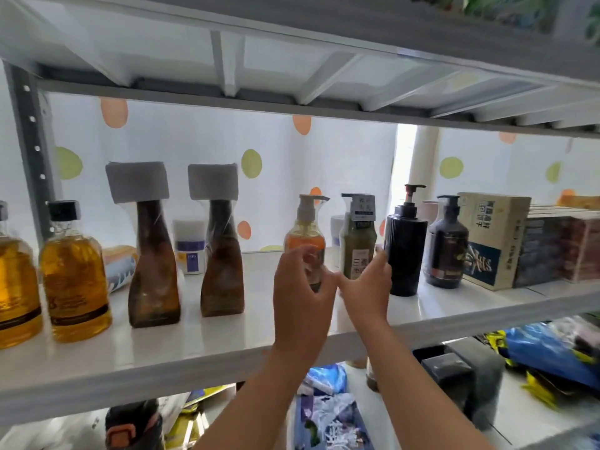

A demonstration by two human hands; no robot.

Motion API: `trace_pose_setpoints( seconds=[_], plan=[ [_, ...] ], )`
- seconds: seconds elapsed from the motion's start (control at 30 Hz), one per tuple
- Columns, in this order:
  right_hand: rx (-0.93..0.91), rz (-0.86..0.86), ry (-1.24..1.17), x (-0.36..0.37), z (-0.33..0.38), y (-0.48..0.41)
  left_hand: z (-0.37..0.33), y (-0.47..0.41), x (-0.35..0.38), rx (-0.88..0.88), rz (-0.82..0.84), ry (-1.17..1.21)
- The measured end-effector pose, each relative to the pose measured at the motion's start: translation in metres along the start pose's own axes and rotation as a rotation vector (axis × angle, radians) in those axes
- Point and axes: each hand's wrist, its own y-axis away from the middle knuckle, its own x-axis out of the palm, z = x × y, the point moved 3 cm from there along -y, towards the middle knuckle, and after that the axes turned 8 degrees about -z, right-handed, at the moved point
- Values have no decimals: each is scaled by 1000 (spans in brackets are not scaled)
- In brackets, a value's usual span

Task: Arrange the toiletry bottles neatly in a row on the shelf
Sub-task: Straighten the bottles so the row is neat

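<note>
Amber plastic, likely light but slick, the pump bottle [305,236] stands midway along the shelf [194,339] as our left hand [300,287] curls round its body, the firmest hold we judge, our right hand [367,284] spread wide by the green bottle [357,240].

Leftmost amber bottle [14,287] cut by the left edge; my blurred left hand [302,293] hides the lower part of the orange pump bottle [305,235], my right hand [367,287] the lower label of the green bottle [357,241].
</note>
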Motion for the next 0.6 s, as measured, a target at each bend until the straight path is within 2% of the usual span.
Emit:
trace_pose_setpoints(
  seconds=[0.07,0.17,0.3,0.4,0.6],
  plan=[
    [21,36,15,1,-7,-9,-10,9,24,0,107,48],
    [80,124,88,3,-18,-19,-13,11,54,-218,306,55],
    [63,157,165,2,-21,-26,5,11,81,-448,490,2],
    [68,154,145,2,-21,-28,12,11,87,-538,521,21],
    [109,135,140,9,-26,-32,15,11,90,-543,541,112]
  ],
)
